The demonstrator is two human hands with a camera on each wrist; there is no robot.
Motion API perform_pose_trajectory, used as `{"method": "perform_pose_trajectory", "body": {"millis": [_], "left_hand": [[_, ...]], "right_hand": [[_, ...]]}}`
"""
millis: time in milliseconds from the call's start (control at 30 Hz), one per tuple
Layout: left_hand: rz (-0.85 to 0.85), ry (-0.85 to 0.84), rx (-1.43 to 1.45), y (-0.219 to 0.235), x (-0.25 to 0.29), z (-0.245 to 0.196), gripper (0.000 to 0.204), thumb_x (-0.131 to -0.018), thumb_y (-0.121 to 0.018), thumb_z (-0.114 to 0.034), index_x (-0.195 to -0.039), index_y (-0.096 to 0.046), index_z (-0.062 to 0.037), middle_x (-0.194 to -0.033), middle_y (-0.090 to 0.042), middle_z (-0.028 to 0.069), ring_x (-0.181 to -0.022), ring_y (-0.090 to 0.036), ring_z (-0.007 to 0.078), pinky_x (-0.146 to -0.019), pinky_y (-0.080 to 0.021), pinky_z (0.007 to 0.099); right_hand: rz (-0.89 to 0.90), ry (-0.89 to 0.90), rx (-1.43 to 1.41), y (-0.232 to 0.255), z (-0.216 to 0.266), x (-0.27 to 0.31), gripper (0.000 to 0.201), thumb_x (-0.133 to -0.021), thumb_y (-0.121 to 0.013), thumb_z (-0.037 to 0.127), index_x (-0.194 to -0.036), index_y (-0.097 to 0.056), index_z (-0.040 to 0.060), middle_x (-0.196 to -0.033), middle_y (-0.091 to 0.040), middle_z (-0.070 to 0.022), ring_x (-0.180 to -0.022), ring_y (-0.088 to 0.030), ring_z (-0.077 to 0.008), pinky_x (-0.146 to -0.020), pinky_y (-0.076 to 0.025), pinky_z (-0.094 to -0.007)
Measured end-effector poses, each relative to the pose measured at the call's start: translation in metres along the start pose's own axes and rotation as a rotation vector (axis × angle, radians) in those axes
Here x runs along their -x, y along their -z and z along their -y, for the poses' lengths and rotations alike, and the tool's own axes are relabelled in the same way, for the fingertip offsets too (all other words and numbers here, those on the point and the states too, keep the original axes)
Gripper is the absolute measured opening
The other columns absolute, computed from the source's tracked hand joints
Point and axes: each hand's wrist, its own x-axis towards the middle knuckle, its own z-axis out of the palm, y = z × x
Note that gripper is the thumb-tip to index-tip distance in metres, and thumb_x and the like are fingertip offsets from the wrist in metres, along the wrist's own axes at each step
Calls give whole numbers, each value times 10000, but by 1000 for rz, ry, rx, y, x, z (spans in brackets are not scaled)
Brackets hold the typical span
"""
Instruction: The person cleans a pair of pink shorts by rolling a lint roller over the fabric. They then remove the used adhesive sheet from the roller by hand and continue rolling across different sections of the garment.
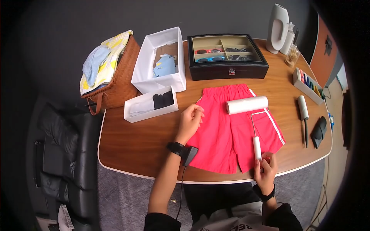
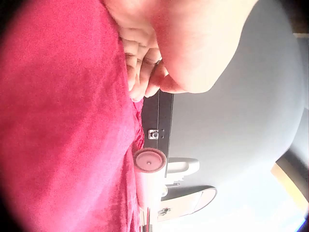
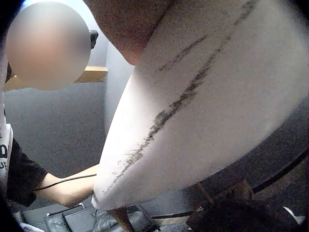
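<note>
Pink shorts (image 1: 216,134) with white side stripes lie spread on the wooden table, waistband away from me. My right hand (image 1: 266,171) grips the white handle of a lint roller (image 1: 246,105) near the front edge. The roller's white cylinder lies across the upper right part of the shorts. At the left side of the shorts is my left hand (image 1: 191,119), its fingers bent and the thumb close to them. In the left wrist view its fingertips are right at the pink cloth; I cannot tell whether they pinch it. The right wrist view hides the handle.
Along the back stand a wicker basket (image 1: 127,73) of cloths, a white bin (image 1: 140,75), a small white box (image 1: 154,112) with socks and a black glasses case (image 1: 227,73). At right are another roller (image 1: 303,107), a black pouch (image 1: 318,132) and a narrow white box (image 1: 308,91).
</note>
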Motion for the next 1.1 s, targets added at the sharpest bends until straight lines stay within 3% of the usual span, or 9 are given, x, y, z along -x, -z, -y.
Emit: {"method": "perform_pose_trajectory", "body": {"millis": [400,833,900,1033,1100], "left_hand": [[-6,-20,12,1,-2,7,157,-1030,-495,-102,-974,-604,-3,-809,-641,52,-616,-575,70,-507,-451,213],[-12,-45,10,1,0,7,165,-1029,-514,-128,-971,-608,-5,-800,-647,47,-626,-584,70,-518,-464,221],[-10,-42,16,2,0,7,160,-1026,-513,-121,-974,-609,-5,-802,-649,46,-628,-585,69,-518,-465,220],[-6,-25,3,2,0,7,147,-1018,-511,-107,-984,-611,-5,-807,-653,45,-632,-588,68,-520,-465,216],[-7,-20,1,2,-1,8,147,-1018,-512,-108,-984,-612,-6,-807,-654,44,-631,-588,67,-521,-465,216]], "right_hand": [[-48,41,-35,2,3,-2,240,-830,-715,27,-680,-535,-25,-920,-569,-160,-612,-519,-255,-524,-396,-354],[-68,79,-26,3,3,-3,201,-823,-713,38,-699,-571,-33,-900,-561,-158,-654,-542,-285,-545,-412,-367],[-60,81,-25,2,3,-3,263,-841,-668,-6,-672,-469,-31,-922,-552,-170,-662,-525,-285,-564,-403,-358],[-62,83,-22,1,3,-3,264,-844,-667,-5,-671,-469,-29,-921,-551,-169,-657,-524,-284,-560,-399,-359],[-59,66,-14,1,2,-3,223,-827,-710,37,-687,-549,-28,-902,-558,-159,-667,-547,-290,-550,-416,-370]]}}
